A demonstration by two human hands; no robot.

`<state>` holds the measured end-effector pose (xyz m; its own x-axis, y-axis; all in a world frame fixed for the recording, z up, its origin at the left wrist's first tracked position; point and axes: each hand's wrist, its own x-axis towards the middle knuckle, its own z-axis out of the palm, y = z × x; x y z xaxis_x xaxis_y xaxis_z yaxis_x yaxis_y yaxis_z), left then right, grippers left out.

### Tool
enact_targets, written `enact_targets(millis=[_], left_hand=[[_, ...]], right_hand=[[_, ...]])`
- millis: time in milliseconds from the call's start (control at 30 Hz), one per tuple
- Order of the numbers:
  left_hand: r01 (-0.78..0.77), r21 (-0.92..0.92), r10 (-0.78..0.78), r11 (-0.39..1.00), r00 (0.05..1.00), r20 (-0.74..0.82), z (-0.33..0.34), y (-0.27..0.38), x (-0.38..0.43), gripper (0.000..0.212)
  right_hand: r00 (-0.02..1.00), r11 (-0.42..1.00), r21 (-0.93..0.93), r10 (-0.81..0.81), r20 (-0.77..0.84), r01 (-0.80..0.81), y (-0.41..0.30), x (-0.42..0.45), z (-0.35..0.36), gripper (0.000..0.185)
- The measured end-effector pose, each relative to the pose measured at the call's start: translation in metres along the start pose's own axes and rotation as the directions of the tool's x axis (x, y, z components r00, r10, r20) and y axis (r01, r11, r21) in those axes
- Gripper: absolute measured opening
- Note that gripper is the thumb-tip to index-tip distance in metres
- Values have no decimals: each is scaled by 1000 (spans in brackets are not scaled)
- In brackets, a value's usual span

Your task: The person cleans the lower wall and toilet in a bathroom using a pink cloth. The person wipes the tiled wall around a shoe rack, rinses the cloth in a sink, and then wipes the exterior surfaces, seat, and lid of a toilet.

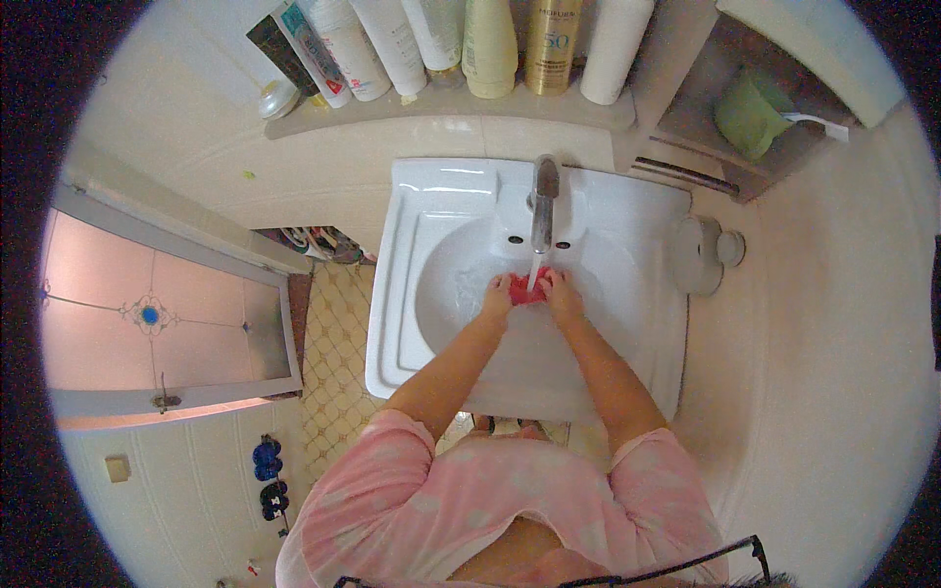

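A small red cloth or sponge [526,289] is stretched between my two hands over the basin of a white ceramic sink [470,275]. My left hand [499,296] grips its left end, and my right hand [563,294] grips its right end. Water runs from the chrome faucet [543,206] onto the middle of the red item. The fingertips partly hide its edges, so its exact kind is not clear. Splashing water shows in the basin left of my left hand.
Several tubes and bottles, among them a gold spray can [551,51], line the shelf [441,110] behind the sink. A green cup [753,117] with a toothbrush sits in a cabinet at upper right. A round-bodied white container [698,257] stands right of the basin. A glazed door [162,309] is at left.
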<state>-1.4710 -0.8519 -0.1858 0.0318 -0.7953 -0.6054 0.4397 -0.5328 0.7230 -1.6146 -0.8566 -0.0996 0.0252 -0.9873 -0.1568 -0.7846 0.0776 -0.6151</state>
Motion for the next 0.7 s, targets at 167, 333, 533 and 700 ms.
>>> enact_targets(millis=[167,333,533,700], left_hand=[[46,-57,-37,997,987,154,-4,15,8,29],[220,-84,-217,972,975,49,24,17,-21,26],[390,-230,-245,892,843,480,18,15,-12,35],[336,-196,-213,921,858,468,6,11,-16,34]], right_hand=[[983,998,-2,-67,171,68,85,5,29,32],[999,986,161,48,0,-48,56,-5,23,31],[958,454,849,216,189,-270,-6,-44,61,26],[986,930,336,-167,21,150,-67,-79,-4,30]])
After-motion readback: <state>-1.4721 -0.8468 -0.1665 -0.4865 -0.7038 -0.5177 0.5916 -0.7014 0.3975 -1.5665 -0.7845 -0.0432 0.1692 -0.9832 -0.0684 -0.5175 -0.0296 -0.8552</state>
